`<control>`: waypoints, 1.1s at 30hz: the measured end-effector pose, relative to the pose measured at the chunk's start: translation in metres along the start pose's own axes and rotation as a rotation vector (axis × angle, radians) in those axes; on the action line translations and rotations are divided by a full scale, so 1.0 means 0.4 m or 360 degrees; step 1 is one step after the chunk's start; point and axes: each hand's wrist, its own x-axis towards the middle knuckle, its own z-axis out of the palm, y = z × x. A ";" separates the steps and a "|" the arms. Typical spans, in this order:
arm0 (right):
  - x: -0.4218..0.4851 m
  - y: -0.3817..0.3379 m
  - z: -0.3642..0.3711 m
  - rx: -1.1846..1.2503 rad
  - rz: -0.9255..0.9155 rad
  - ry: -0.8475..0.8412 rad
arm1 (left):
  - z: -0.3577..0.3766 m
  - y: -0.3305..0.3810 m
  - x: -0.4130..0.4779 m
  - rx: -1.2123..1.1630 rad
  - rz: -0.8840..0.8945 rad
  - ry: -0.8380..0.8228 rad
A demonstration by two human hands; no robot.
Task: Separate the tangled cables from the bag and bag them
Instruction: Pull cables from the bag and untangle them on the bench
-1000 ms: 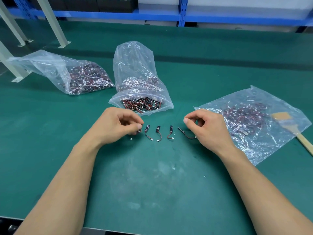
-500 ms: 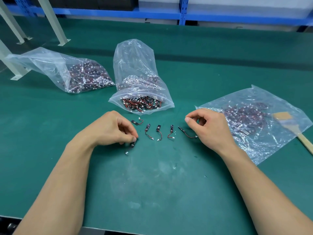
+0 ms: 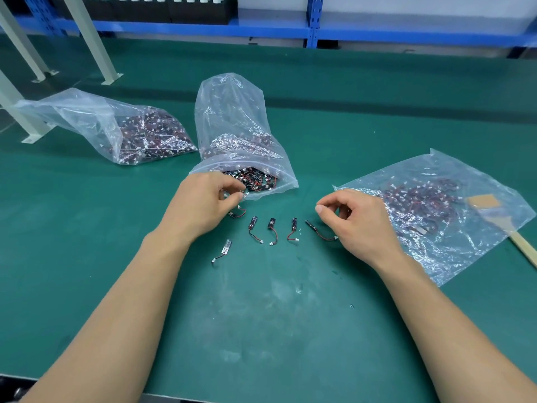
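Left hand (image 3: 200, 205) at mouth of middle bag (image 3: 232, 123), right hand (image 3: 360, 222) beside loose cables (image 3: 272, 231).

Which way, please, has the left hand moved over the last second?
Yes: the left hand went forward from the loose cables to the middle bag's mouth.

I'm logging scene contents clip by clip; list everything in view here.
Table: one, green, under everything.
Bags: four, clear, cable-filled: left bag, upright bag mid-table, open bag before it, flat bag right.
Loose cables: six, black-and-red, five rowed before the open bag, one nearer.
Brush: one, tan, on the flat bag's right edge.
Shelf: one, blue, far edge.
Legs: three, white, far left.
Left hand: at the open bag's mouth, grip unclear.
Right hand: loosely curled, empty, beside the rightmost cable.
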 end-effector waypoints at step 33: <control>0.002 -0.001 0.005 -0.0036 -0.0053 0.0013 | 0.007 0.041 0.023 -0.0023 0.0232 0.0287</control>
